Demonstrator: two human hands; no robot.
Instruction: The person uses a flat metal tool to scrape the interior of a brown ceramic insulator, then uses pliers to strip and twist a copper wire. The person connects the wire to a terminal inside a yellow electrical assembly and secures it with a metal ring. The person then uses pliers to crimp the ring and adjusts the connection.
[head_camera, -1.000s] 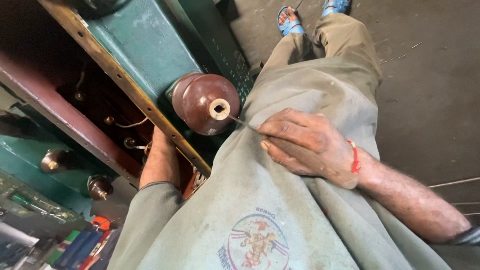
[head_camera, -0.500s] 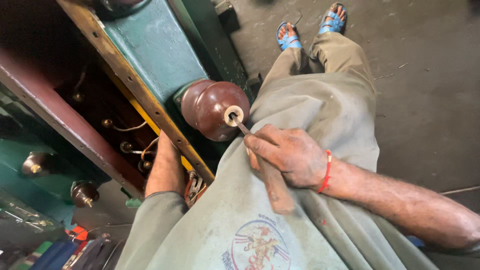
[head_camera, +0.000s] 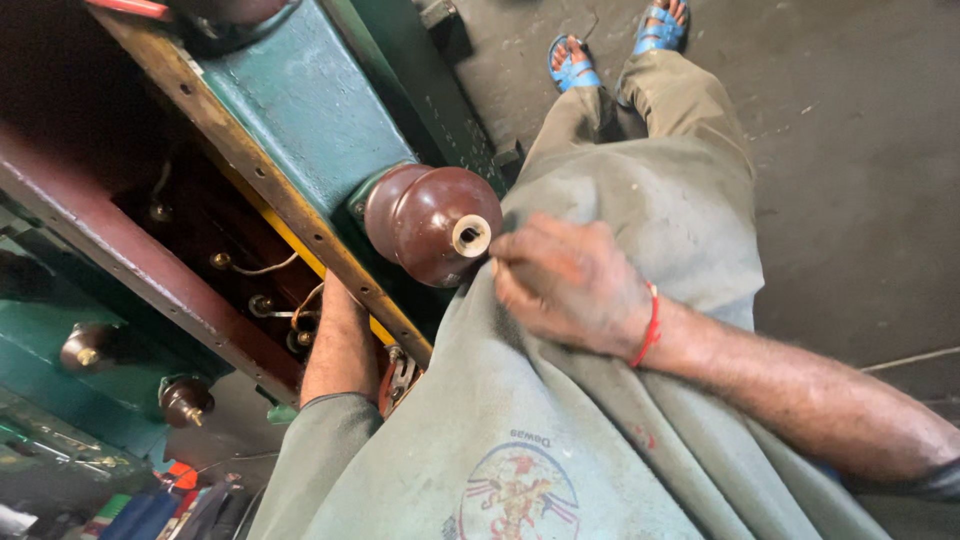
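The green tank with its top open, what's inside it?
Inside the green tank show dark parts, brass terminals and thin wires. The left forearm reaches in; the left hand is hidden under the rim, so what it holds cannot be seen.

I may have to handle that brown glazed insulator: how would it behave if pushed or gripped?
The brown insulator looks glossy, so probably slippery. It seems ceramic: likely stiff, heavy, chip-prone. It appears seated in the green housing, so probably won't roll.
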